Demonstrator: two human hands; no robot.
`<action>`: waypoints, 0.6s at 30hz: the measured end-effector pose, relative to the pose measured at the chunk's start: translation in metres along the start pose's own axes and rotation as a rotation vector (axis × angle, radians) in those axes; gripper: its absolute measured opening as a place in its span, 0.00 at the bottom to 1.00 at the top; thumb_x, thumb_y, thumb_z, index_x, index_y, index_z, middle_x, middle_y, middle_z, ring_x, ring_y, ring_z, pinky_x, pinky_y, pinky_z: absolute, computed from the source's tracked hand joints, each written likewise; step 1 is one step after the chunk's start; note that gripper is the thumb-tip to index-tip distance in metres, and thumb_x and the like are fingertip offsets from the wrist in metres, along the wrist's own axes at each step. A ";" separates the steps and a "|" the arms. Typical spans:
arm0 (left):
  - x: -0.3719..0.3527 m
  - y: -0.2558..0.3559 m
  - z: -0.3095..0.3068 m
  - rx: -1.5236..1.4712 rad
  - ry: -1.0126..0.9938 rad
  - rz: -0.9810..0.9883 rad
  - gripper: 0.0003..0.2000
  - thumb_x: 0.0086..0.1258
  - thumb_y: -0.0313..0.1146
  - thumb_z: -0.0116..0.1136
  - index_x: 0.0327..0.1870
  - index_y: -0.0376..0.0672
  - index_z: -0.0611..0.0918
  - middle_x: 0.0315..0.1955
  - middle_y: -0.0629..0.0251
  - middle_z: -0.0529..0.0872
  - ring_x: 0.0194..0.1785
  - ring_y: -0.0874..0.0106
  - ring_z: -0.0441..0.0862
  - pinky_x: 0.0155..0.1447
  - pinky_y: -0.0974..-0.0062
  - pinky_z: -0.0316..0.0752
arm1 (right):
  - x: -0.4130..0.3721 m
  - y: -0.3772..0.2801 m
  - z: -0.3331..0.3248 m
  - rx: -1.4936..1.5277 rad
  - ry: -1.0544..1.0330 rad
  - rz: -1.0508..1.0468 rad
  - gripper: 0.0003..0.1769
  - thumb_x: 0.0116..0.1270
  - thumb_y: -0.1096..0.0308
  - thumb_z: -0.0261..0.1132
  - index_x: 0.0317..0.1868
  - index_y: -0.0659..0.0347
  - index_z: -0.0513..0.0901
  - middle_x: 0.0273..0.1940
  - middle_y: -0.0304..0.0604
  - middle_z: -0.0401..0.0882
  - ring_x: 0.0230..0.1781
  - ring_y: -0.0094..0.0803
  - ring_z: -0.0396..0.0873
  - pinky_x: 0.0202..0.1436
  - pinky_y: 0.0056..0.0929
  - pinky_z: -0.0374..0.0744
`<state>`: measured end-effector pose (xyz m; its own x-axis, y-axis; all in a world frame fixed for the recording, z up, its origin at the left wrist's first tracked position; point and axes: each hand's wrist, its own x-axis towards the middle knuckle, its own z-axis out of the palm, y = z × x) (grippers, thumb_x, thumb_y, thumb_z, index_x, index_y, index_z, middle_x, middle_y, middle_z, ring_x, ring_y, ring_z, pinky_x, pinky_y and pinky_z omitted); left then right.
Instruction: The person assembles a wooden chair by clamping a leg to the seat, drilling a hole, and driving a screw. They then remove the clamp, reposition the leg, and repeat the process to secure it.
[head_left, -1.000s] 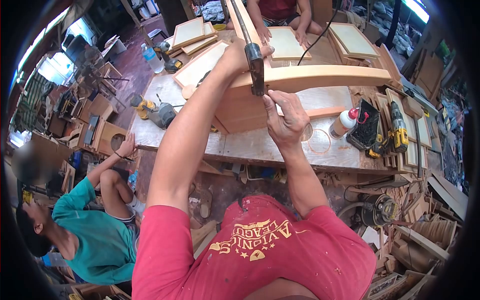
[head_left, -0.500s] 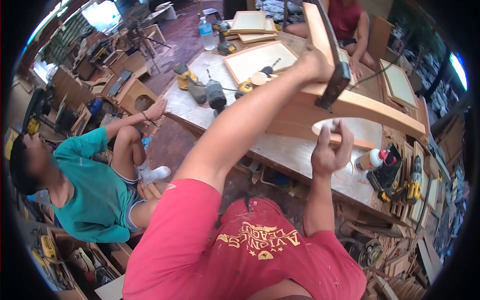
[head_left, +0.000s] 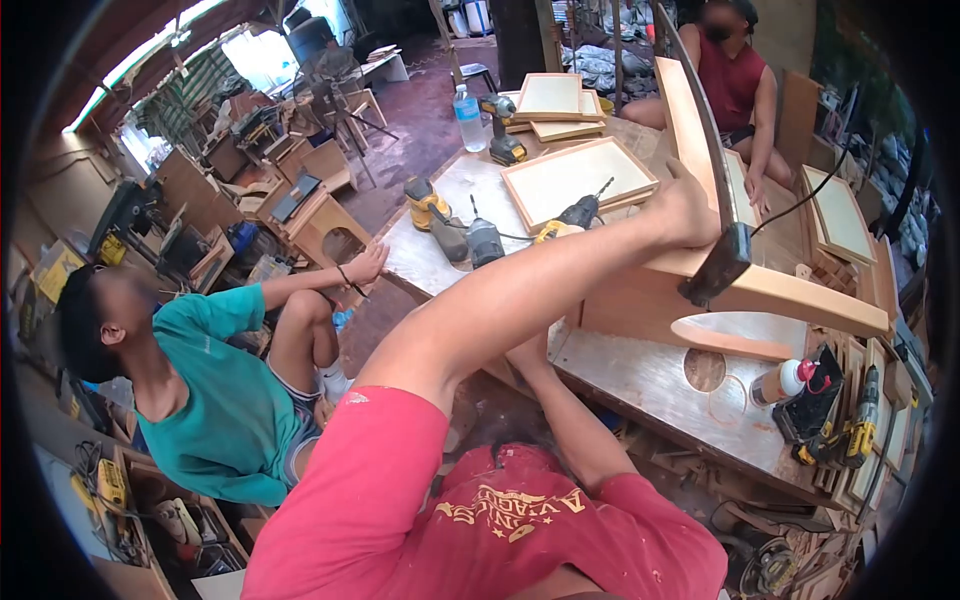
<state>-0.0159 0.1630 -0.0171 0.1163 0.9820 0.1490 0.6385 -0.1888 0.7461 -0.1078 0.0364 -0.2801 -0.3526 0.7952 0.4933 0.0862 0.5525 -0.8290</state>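
Observation:
My left hand (head_left: 685, 208) is at the corner of a pale wooden frame with curved rails (head_left: 800, 295), its fingers bent around an upright wooden piece (head_left: 685, 110) and partly hidden behind it. Right beside that hand, a bar clamp (head_left: 718, 265) with a dark jaw crosses the frame. My right hand (head_left: 527, 355) is low at the table's near edge, beneath my left forearm, which covers most of it. Its fingers cannot be made out. A rounded wooden rail (head_left: 735, 340) of the frame lies low over the worktable (head_left: 640, 375).
Drills (head_left: 575, 215) and a framed panel (head_left: 580, 180) lie behind my forearm. A glue bottle (head_left: 780, 382) and a yellow drill (head_left: 860, 420) stand at the right. One person (head_left: 220, 380) sits at the left, a hand by the table corner; another (head_left: 735, 90) sits behind the table.
My right hand has moved left and down, from beside the rounded rail to under my left forearm. My left hand stays at the frame. The view has shifted, so the table appears lower and farther right.

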 end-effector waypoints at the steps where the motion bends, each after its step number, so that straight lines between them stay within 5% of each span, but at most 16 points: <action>1: -0.001 0.002 0.001 0.006 -0.009 -0.027 0.66 0.58 0.56 0.70 0.69 0.05 0.36 0.64 0.19 0.70 0.69 0.41 0.74 0.73 0.63 0.71 | 0.003 -0.005 0.000 0.016 -0.046 0.022 0.41 0.60 0.56 0.77 0.70 0.63 0.71 0.69 0.54 0.72 0.71 0.50 0.68 0.73 0.48 0.66; 6: -0.006 0.002 0.006 -0.036 0.011 -0.028 0.67 0.55 0.52 0.74 0.70 0.07 0.35 0.67 0.21 0.67 0.71 0.41 0.72 0.75 0.64 0.69 | 0.014 0.026 0.031 0.313 -0.062 0.095 0.39 0.59 0.56 0.78 0.68 0.60 0.75 0.68 0.52 0.74 0.69 0.46 0.71 0.71 0.45 0.69; 7: -0.005 -0.005 0.015 0.056 0.152 0.106 0.49 0.60 0.44 0.71 0.61 0.08 0.53 0.52 0.26 0.80 0.57 0.43 0.84 0.63 0.59 0.78 | 0.017 0.025 0.033 0.322 -0.063 0.096 0.39 0.59 0.56 0.79 0.68 0.60 0.75 0.68 0.52 0.75 0.69 0.46 0.72 0.70 0.45 0.70; 18: -0.009 0.001 0.008 0.052 0.097 0.000 0.51 0.59 0.46 0.73 0.62 0.09 0.52 0.51 0.28 0.81 0.56 0.44 0.85 0.62 0.61 0.79 | 0.034 0.009 0.032 0.320 -0.087 0.036 0.35 0.58 0.59 0.79 0.64 0.61 0.78 0.62 0.53 0.79 0.62 0.46 0.78 0.65 0.43 0.75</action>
<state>-0.0098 0.1538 -0.0229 0.0442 0.9761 0.2129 0.6771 -0.1860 0.7120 -0.1493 0.0609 -0.2795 -0.4343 0.7807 0.4492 -0.1923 0.4068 -0.8930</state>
